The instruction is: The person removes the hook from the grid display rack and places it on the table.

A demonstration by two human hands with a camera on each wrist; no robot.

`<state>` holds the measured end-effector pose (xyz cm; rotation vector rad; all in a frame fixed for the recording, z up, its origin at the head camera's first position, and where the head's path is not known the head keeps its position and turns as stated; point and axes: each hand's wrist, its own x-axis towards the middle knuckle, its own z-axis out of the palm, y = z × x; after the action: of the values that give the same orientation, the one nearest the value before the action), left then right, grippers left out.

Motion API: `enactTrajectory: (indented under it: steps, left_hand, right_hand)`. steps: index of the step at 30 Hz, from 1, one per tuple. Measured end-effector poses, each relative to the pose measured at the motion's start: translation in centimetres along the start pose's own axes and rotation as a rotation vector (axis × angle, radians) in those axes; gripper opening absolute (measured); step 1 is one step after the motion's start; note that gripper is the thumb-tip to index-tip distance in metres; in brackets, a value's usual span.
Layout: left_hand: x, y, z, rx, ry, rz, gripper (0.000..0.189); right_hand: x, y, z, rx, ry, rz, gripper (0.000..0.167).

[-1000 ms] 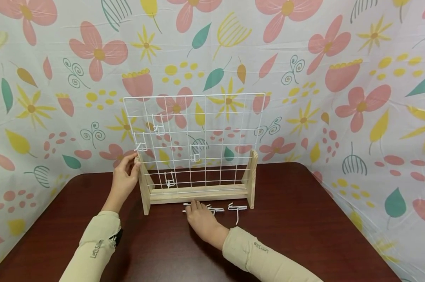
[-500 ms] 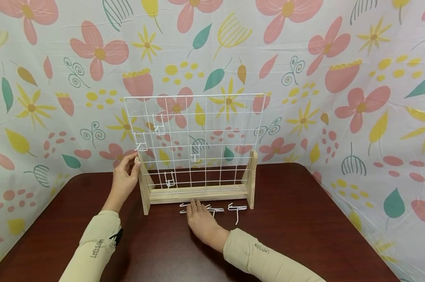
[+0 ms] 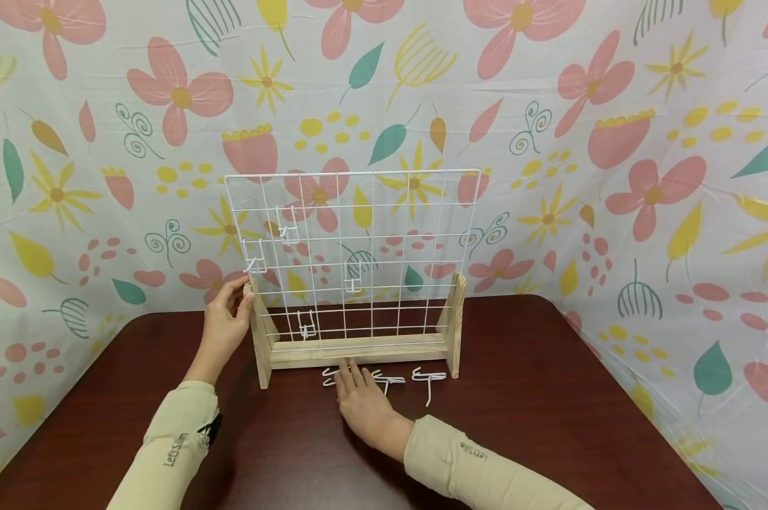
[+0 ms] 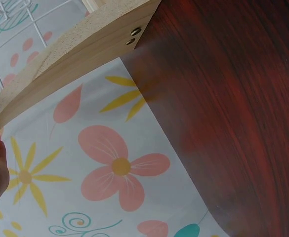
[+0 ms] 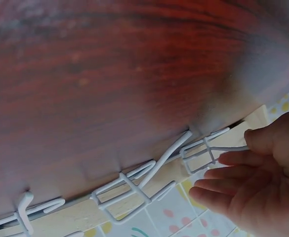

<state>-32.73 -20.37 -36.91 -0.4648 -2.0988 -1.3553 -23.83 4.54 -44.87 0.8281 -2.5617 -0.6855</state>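
A white wire grid panel [image 3: 352, 173] stands upright in a pale wooden stand [image 3: 358, 359]. My left hand [image 3: 221, 322] grips the top of the stand's left side post [image 3: 260, 347]; in the left wrist view only its fingers show at the left edge. At the front of the base, my right hand [image 3: 366, 409] pinches the prong of a white wire hook [image 5: 198, 155] between thumb and forefinger, the other fingers extended. Two more hooks lie to its right, a middle one [image 3: 389, 380] and an end one [image 3: 429, 377].
Several white hooks hang on the panel's left half and middle, among them an upper hook [image 3: 288, 235] and a lower hook [image 3: 307, 330]. The dark red wooden table [image 3: 550, 425] extends around the stand. A flower-patterned curtain [image 3: 518, 106] closes off the back and sides.
The hook in my right hand has shifted slightly left along the base, and the hand's fingers have straightened a little. My left hand has stayed at the post.
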Motion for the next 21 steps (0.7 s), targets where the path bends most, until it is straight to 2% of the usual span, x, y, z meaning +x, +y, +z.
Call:
enactTrajectory:
  steps: [6, 9, 18, 21]
  left_hand:
    - [-0.06, 0.12, 0.04, 0.013, 0.002, 0.0, 0.034]
    - [-0.08, 0.29, 0.08, 0.008, 0.005, -0.003, 0.034]
    - [-0.11, 0.38, 0.1, 0.032, 0.008, -0.035, 0.035]
    - [-0.1, 0.21, 0.13, 0.033, 0.004, -0.024, 0.035]
  right_hand:
    - [0.03, 0.21, 0.16, 0.036, 0.081, -0.024, 0.04]
    - [-0.01, 0.16, 0.23, 0.042, 0.093, -0.031, 0.039]
    - [-0.26, -0.11, 0.06, -0.021, 0.039, -0.013, 0.038]
    - [-0.32, -0.18, -0.08, -0.044, 0.018, 0.0, 0.037]
